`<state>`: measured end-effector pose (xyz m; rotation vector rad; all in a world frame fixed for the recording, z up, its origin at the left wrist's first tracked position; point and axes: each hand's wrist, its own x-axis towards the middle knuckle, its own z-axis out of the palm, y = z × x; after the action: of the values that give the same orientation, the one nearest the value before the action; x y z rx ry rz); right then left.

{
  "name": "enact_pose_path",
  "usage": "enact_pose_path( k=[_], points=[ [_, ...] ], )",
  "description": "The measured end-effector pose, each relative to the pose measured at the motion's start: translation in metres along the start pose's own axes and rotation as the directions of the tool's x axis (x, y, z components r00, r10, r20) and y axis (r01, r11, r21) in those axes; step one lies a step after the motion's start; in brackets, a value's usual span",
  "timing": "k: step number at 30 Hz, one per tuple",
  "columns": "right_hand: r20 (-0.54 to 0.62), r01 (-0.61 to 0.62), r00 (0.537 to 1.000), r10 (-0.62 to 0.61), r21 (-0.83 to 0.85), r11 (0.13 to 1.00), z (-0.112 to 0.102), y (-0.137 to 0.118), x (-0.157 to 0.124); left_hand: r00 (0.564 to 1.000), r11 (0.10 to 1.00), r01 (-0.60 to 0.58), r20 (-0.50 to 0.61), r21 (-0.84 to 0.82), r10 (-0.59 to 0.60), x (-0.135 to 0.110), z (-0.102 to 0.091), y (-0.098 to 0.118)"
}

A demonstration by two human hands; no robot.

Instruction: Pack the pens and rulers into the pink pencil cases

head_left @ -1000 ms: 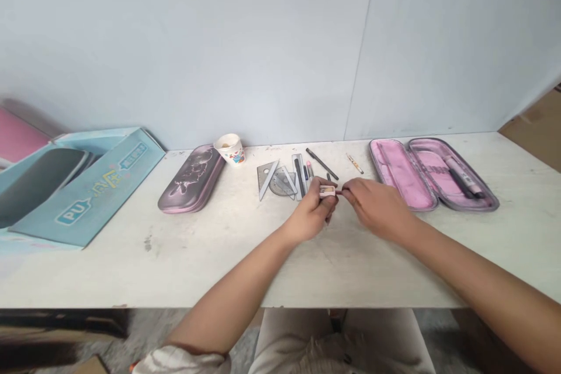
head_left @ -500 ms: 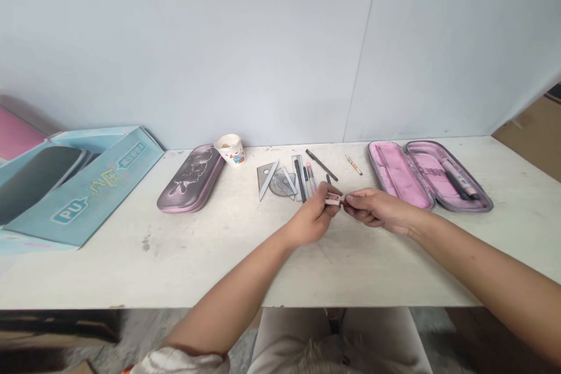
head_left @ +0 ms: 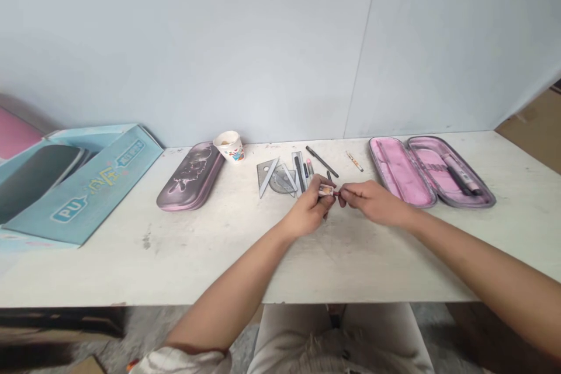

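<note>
Squarely before a pale gray-blue wall (head_left: pixel 263 41), a smudged white table (head_left: pixel 109 269) spans the scene, with clock positions read from the pair of hands at its center. Farthest out at nine o'clock, a light-blue box (head_left: pixel 100 187) lettered "PU" holds a dark case (head_left: pixel 44 178). At three o'clock, a pink-lined pencil case (head_left: pixel 405 178) lies spread in two halves, pink and black markers (head_left: pixel 460 178) resting in the right one. Between the box and the hands, at nine o'clock, lies a zipped dark-purple case (head_left: pixel 188 178) with a raised design. The person's right hand (head_left: pixel 372 201) extends in from four o'clock, its fingertips pinched around a pencil; the left hand (head_left: pixel 310 207), in from between seven and eight, clasps a sharpener between thumb and fingers. A printed paper cup (head_left: pixel 230 152) stands upright at ten o'clock, just beside the far end of the dark-purple case; whether they touch cannot be told. Between nine and ten o'clock, near the left hand, a clear set square (head_left: pixel 263 172) and a protractor (head_left: pixel 277 183) overlap. A black pen (head_left: pixel 322 161) lies at twelve o'clock, a short patterned stick (head_left: pixel 355 161) near one. Smallest are the pale sharpener (head_left: pixel 326 190) and, meeting it from three o'clock, the thin reddish pencil (head_left: pixel 336 193), mostly hidden by fingers.
</note>
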<state>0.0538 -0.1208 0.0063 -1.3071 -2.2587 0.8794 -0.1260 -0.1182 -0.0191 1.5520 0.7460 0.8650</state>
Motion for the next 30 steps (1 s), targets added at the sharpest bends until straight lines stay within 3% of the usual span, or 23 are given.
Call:
enact_pose_path(
  k=[2, 4, 6, 8, 11, 13, 15, 19, 22, 25, 30],
  points=[
    [0.137, -0.095, 0.989, 0.063, 0.248, 0.964, -0.007, -0.001, 0.002, 1.000, 1.000, 0.000, 0.025, 0.009, 0.000, 0.000, 0.001, 0.001],
    [0.152, -0.137, 0.984, 0.095, 0.296, 0.945, -0.010, -0.002, 0.002, 1.000, 1.000, -0.010, 0.024, 0.004, 0.010, 0.002, 0.002, 0.000],
    [0.028, -0.088, 0.996, 0.085, 0.130, 0.988, -0.009, -0.004, 0.002, 1.000, 0.999, -0.017, -0.005, -0.032, 0.017, 0.004, 0.002, 0.000],
    [-0.137, -0.007, 0.990, -0.020, -0.195, 0.981, -0.005, -0.007, 0.002, 0.999, 0.993, -0.014, -0.044, -0.117, 0.009, 0.007, 0.001, 0.001],
    [-0.229, 0.042, 0.947, -0.227, -0.611, 0.791, 0.003, -0.010, 0.002, 0.999, 0.962, -0.007, -0.050, -0.274, -0.007, 0.007, -0.001, 0.002],
    [-0.234, 0.024, 0.937, -0.260, -0.698, 0.716, 0.008, -0.012, 0.002, 0.999, 0.949, -0.012, -0.033, -0.316, 0.001, 0.006, -0.002, 0.003],
    [-0.250, -0.002, 0.943, -0.219, -0.662, 0.749, 0.010, -0.014, 0.005, 0.999, 0.956, -0.032, -0.025, -0.290, 0.026, 0.005, -0.003, 0.005],
    [-0.235, -0.023, 0.969, -0.077, -0.394, 0.919, 0.006, -0.021, 0.009, 0.996, 0.979, -0.084, -0.030, -0.188, 0.080, 0.003, -0.004, 0.008],
    [-0.223, -0.058, 0.975, -0.008, -0.287, 0.956, 0.000, -0.029, 0.009, 0.997, 0.981, -0.079, -0.040, -0.179, 0.073, 0.004, -0.004, 0.009],
    [-0.305, -0.059, 0.951, -0.044, -0.322, 0.945, 0.000, -0.035, 0.005, 0.994, 0.974, -0.097, -0.060, -0.204, 0.087, 0.005, -0.005, 0.011],
    [-0.359, 0.034, 0.904, -0.234, -0.484, 0.874, 0.005, -0.035, -0.002, 0.989, 0.961, -0.131, -0.099, -0.245, 0.110, 0.003, -0.006, 0.018]
  ],
)
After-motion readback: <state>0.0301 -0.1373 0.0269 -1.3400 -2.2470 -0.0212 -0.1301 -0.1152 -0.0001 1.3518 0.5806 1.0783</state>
